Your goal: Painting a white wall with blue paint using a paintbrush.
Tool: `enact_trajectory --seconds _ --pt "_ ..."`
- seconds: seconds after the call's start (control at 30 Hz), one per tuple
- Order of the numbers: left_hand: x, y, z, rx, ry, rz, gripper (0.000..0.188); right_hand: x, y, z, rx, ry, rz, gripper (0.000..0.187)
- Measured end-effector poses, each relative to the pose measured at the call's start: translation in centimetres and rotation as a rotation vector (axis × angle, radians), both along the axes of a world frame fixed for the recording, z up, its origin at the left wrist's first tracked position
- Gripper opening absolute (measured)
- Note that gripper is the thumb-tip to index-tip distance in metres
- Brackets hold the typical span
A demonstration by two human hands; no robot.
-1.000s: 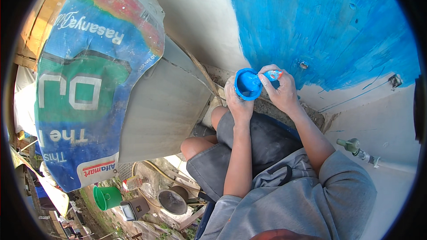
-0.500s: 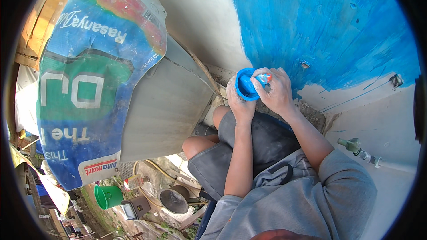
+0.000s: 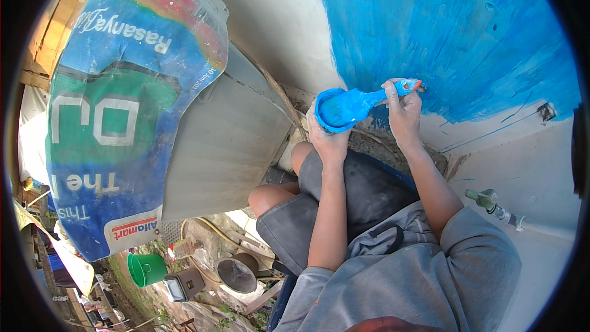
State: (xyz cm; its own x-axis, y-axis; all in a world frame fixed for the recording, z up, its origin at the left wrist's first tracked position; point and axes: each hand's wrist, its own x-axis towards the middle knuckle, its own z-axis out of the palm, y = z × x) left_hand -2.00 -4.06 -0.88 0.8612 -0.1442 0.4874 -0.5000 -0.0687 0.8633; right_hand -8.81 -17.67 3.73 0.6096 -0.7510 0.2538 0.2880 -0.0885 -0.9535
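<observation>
My left hand [image 3: 327,138] is wrapped round a small blue paint cup [image 3: 321,99], its mouth facing up. A paintbrush [image 3: 362,102], coated in blue paint and with a red-orange handle tip, lies across the cup. Its bristle end is over the cup's mouth and its handle reaches out to the right. My right hand [image 3: 405,114] pinches the brush by its handle. Beyond both hands stands a wall with wet-looking blue paint [image 3: 424,31] over its upper part and bare white [image 3: 491,141] below.
A large printed banner [image 3: 132,117] covers a grey sheet [image 3: 221,147] on the left. A green tap [image 3: 485,200] juts from the right wall. Below left are a green bucket [image 3: 146,269], a dark bucket [image 3: 238,272] and a boxy lamp-like thing [image 3: 184,284]. A wooden stick [image 3: 276,89] leans in the corner.
My right hand has drawn the paintbrush up and to the right, so its head and handle now show. The left hand with the cup has shifted slightly left.
</observation>
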Motion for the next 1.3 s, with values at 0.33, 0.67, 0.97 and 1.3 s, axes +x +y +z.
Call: enact_trajectory --seconds 0.33,0.67,0.97,1.3 --pt "0.1 0.0 -0.4 -0.086 0.029 0.052 0.069 0.0 -0.9 -3.4 0.625 0.093 0.099 0.019" --pt "-0.3 0.0 0.5 -0.044 -0.044 0.027 0.06 -0.2 -0.5 -6.7 1.216 0.127 0.217 0.024" --pt "0.8 0.1 -1.2 -0.102 0.059 0.024 0.079 -4.2 -2.3 0.0 1.052 -0.214 0.072 0.031" --pt "0.2 0.7 -0.8 -0.054 0.02 0.054 0.08 -7.9 -8.3 5.7 0.652 -0.616 -0.459 0.031"
